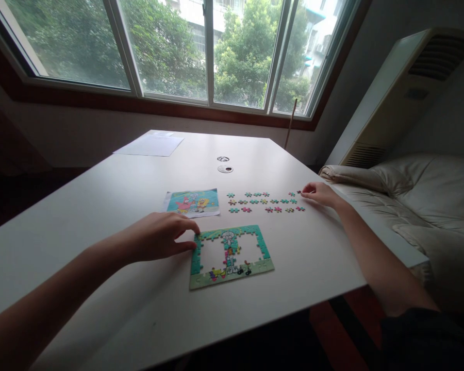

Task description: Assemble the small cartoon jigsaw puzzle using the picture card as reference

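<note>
The grip of the right hand (320,195) is narrow, thumb and fingertips meeting at a dark piece (299,192); whether it is lifted or lying flat, I cannot tell. A fingertip pinch seems to suit something so small and thin. The left hand (164,237) has a wider grip, thumb and fingers parted at the upper left edge of the puzzle board (263,265) — probably to steady it, leaving the picture uncovered.

Leftward from the right grip run three rows of loose pieces (264,201), mostly spaced apart, likely so that each can be seen and picked up singly. Just beyond the left grip lies a printed picture (191,202), close to the board and easy to look at.

The board, below and left of the right grip, acts as a shallow tray: its border and a middle strip are filled, with a gap on either side of the strip.

Farther off, beyond both grips, the worktop (139,314) carries a paper sheet (149,146) and has two round discs (225,169).
</note>
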A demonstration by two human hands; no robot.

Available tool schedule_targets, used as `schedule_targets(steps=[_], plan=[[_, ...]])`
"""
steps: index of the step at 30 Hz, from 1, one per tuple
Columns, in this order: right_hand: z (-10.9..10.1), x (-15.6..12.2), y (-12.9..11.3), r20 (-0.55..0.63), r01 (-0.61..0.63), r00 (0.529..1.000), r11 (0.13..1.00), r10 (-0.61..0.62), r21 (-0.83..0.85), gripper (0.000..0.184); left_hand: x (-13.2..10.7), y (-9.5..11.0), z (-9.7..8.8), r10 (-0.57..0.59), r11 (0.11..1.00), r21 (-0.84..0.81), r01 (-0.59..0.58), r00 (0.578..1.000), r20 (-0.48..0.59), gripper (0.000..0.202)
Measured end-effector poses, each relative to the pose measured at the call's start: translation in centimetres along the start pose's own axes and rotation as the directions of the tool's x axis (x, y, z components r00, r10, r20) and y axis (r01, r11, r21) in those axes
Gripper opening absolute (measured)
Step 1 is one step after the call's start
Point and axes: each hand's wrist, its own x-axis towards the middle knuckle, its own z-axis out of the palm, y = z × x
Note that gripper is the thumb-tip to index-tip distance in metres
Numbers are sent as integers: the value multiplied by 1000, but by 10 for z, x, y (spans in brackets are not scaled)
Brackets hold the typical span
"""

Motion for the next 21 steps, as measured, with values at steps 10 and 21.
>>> schedule_targets(steps=[10, 21], plan=[[16, -25, -86, 93, 89, 980, 803, -177, 589, 41, -2, -1, 0, 0, 1000, -16, -1, 1000, -21, 22], [31, -48, -130, 132, 141, 938, 699, -322, 701, 33, -2, -4, 2, 7, 999, -43, -9, 1000, -30, 23]])
